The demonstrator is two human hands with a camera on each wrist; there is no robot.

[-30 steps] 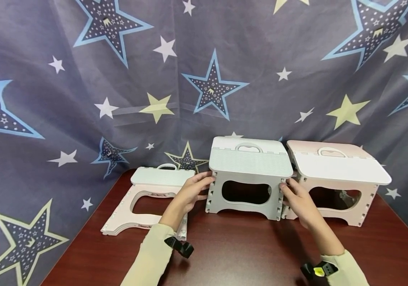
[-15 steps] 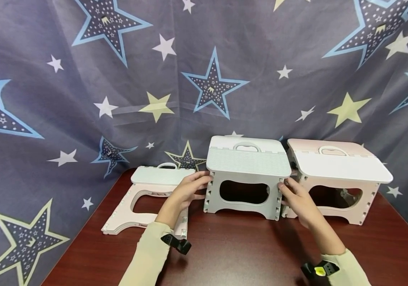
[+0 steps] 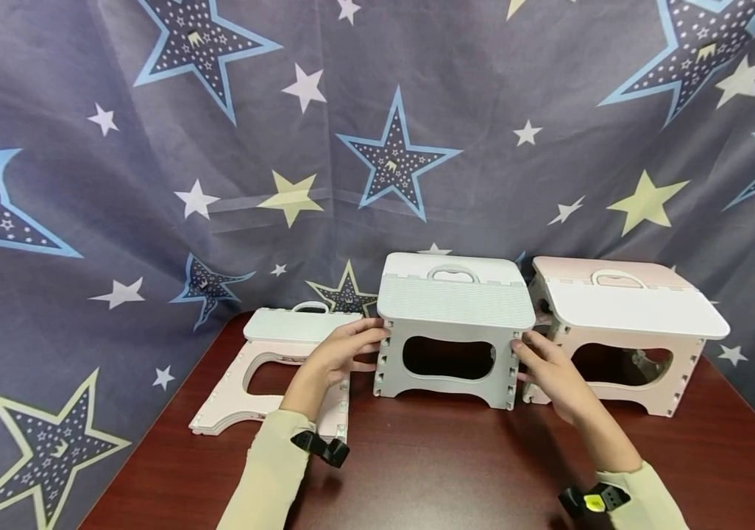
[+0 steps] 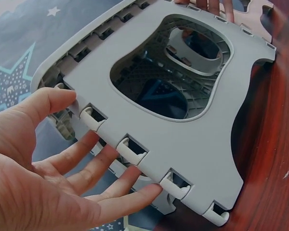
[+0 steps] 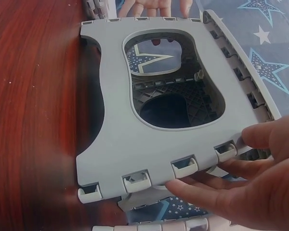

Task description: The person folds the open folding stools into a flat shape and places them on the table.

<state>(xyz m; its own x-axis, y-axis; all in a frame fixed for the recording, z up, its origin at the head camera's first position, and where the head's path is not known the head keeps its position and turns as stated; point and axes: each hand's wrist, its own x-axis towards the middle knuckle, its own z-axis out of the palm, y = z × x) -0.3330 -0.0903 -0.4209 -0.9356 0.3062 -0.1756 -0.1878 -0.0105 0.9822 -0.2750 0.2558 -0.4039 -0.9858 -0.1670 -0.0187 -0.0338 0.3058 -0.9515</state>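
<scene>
In the head view, a grey-green folding step stool (image 3: 453,302) with a white back half and a carry handle stands unfolded near the middle of the table. My left hand (image 3: 338,353) holds its left side, thumb on the front panel's edge and the other fingertips along the hinges. On the opposite side my right hand (image 3: 556,375) grips the stool, its thumb (image 5: 257,134) on the front corner and fingers reaching round the side. Through the oval cut-out in its front panel (image 4: 149,106), the ribbed inside shows in the left wrist view.
Close on the right stands an unfolded pink stool with a white front top (image 3: 636,309). To the left lie flat folded stools (image 3: 225,397), pink with a mint top, partly behind my left arm. A starry curtain (image 3: 483,110) hangs behind the dark red table (image 3: 444,471).
The grey-green stool has slid slightly left, both hands staying on it. The gap between it and the pink stool has widened. The folded stools stay in place.
</scene>
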